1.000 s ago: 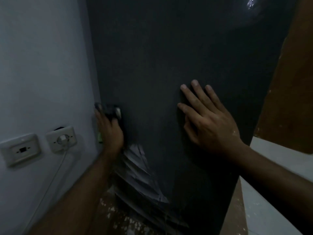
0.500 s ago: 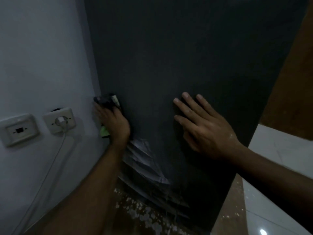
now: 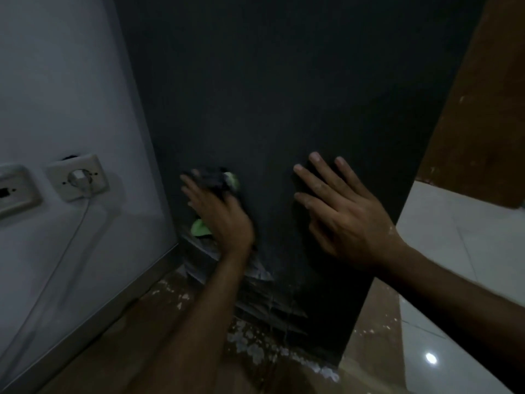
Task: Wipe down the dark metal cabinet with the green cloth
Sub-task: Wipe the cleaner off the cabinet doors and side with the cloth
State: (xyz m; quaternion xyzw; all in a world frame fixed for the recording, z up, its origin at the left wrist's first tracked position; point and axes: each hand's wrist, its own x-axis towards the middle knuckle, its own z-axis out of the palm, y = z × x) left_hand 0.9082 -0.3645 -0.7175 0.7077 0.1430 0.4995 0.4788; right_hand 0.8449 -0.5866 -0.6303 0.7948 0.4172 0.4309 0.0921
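The left hand [image 3: 218,214] reaches up from the lower middle of the view, forearm rising steeply, and lies against the dark metal cabinet [image 3: 284,95] close to that panel's left edge, low down near where the paint is scraped and flaking. Its fingers are spread nearly straight and press the green cloth [image 3: 201,228] flat to the metal; the cloth is bunched under the palm, so its long axis cannot be told, but green shows both below the heel of the hand and past the fingertips. The right hand [image 3: 343,211] comes in from the lower right, forearm slanting up and leftward, and rests flat on the cabinet's face nearer the right edge, fingers straight, slightly fanned and pointing up-left, holding nothing. The cabinet stands upright, its long axis vertical, beside a pale wall [image 3: 62,95] with a socket [image 3: 78,177] and plugged-in cable [image 3: 56,265].
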